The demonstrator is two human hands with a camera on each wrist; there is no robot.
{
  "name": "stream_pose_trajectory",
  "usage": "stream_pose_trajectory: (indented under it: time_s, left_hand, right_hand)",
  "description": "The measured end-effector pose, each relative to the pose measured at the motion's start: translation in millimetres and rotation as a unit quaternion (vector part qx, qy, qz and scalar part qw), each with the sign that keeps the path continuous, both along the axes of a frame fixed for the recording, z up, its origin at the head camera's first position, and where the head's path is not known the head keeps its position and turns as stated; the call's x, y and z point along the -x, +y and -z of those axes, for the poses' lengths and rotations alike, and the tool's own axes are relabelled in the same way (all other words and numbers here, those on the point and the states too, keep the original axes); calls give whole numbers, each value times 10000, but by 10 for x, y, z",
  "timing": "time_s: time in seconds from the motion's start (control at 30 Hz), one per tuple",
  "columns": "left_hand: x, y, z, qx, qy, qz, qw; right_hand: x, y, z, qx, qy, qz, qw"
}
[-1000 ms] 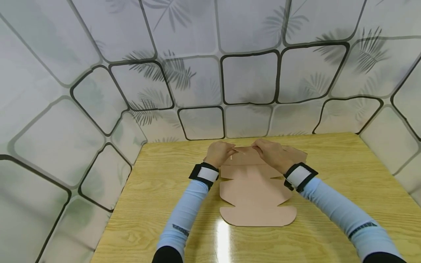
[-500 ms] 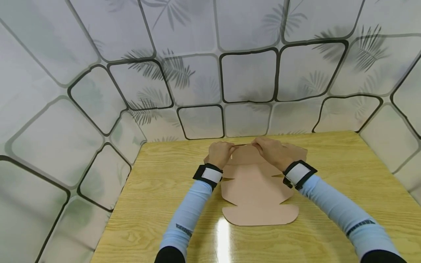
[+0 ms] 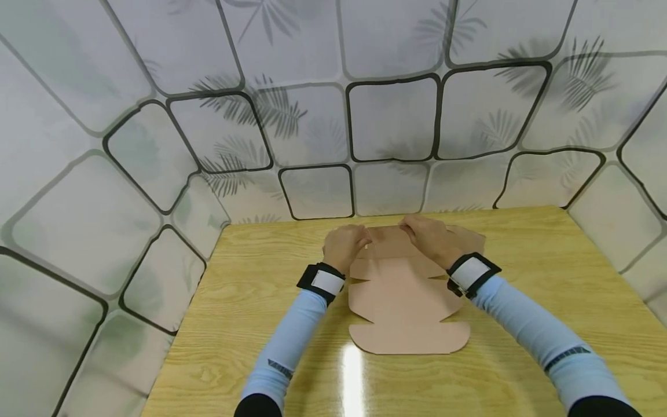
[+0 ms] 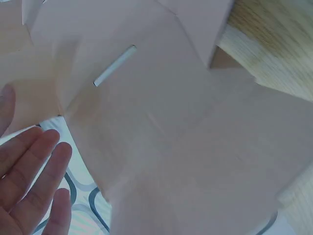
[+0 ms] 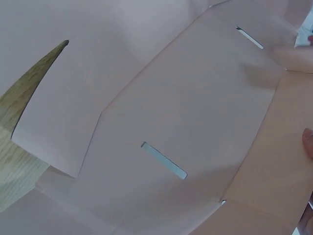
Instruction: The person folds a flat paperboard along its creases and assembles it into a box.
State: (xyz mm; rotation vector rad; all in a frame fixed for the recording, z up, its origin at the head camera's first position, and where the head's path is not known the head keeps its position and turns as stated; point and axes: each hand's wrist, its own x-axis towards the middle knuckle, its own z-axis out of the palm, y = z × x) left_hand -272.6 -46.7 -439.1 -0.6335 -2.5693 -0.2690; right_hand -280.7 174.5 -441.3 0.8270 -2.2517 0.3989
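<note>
A flat pinkish-brown cardboard box blank (image 3: 401,301) with slits and creased flaps lies on the table. My right hand (image 3: 428,238) pinches the raised flap (image 5: 266,176) along its far edge, thumb on the near face, fingers mostly hidden behind. My left hand (image 3: 343,246) is at the left end of the same far edge. In the left wrist view its fingers (image 4: 41,196) are spread and fairly straight, fingertips right at the flap's edge, thumb overlapping the flap. Two narrow slots show in the panel below the flap in the right wrist view.
The blank lies on a wood-grain table (image 3: 260,301), close to its back edge. A curtain-like wall (image 3: 391,116) with dark rounded outlines and leaf prints stands behind and at both sides. Black straps with white patches circle both wrists.
The narrow strip along the far edge between my hands has tilted up and back. My left hand has shifted slightly left and its fingers have loosened. The right hand stays nearly in place.
</note>
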Motion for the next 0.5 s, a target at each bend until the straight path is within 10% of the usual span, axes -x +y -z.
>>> stream_pose_trajectory:
  time_s: [0.5]
  left_hand:
    - [-221, -285, 399, 969, -785, -506, 9909]
  right_hand:
    - [21, -44, -8, 52, -1, 21, 10000]
